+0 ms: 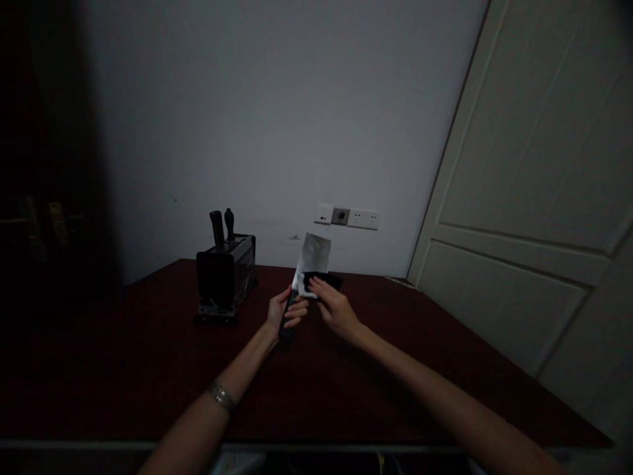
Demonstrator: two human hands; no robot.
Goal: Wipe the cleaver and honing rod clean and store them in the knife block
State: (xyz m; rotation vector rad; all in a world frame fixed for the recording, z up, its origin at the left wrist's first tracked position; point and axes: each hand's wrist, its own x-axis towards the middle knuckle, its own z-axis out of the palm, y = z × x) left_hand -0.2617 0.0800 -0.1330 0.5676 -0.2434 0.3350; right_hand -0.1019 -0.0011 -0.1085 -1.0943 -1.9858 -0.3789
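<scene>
My left hand [285, 311] is wrapped round the black handle of a cleaver [315, 252], whose broad blade points up and away from me above the table. Against the lower part of the blade, my right hand [337, 309] presses a black and white cloth [322, 280] with its fingers. The cloth covers part of the blade near the handle. To the left of both hands stands a knife block [226, 274] with black sides, and two black handles stick up out of its top.
Everything rests over a dark red table [306, 389]. Behind it rises a pale wall with a row of sockets [347, 216]. A panelled white door [519, 244] flanks the right side. At the far left, a dark door [54, 224] shows a metal handle.
</scene>
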